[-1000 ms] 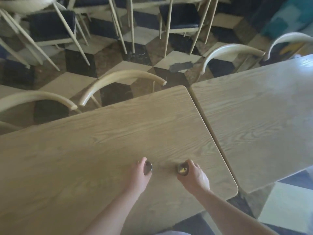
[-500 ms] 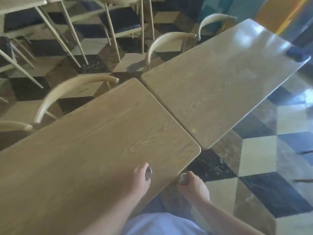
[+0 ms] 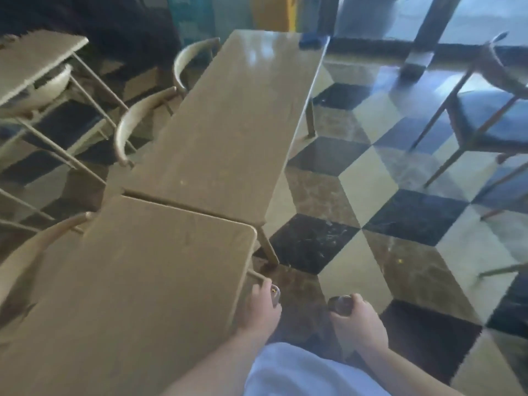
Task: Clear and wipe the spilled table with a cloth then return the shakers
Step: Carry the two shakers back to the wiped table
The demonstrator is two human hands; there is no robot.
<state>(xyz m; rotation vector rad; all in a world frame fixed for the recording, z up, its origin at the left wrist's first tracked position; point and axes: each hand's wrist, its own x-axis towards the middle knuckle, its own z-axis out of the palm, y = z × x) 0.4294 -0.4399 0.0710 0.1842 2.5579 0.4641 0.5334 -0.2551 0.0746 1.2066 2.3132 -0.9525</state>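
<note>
My left hand [image 3: 261, 308] is closed around a small shaker [image 3: 275, 292] with a shiny metal top, just past the right edge of the near wooden table [image 3: 137, 281]. My right hand [image 3: 357, 318] grips a second shaker [image 3: 339, 303], held over the checkered floor to the right of the table. Both shakers are off the tabletop. A dark blue cloth [image 3: 313, 40] lies at the far corner of the second wooden table [image 3: 228, 124]. The view is blurred by motion.
Curved-back chairs [image 3: 134, 124] line the left side of both tables. More chairs and a table [image 3: 37, 58] stand at far left. A dark-seated chair [image 3: 491, 121] and a pillar [image 3: 423, 35] are on the right. Checkered tile floor [image 3: 371, 181] spreads to the right.
The view has swung right and both hands, each holding a shaker, have moved off the near table's edge and now hang over the floor.
</note>
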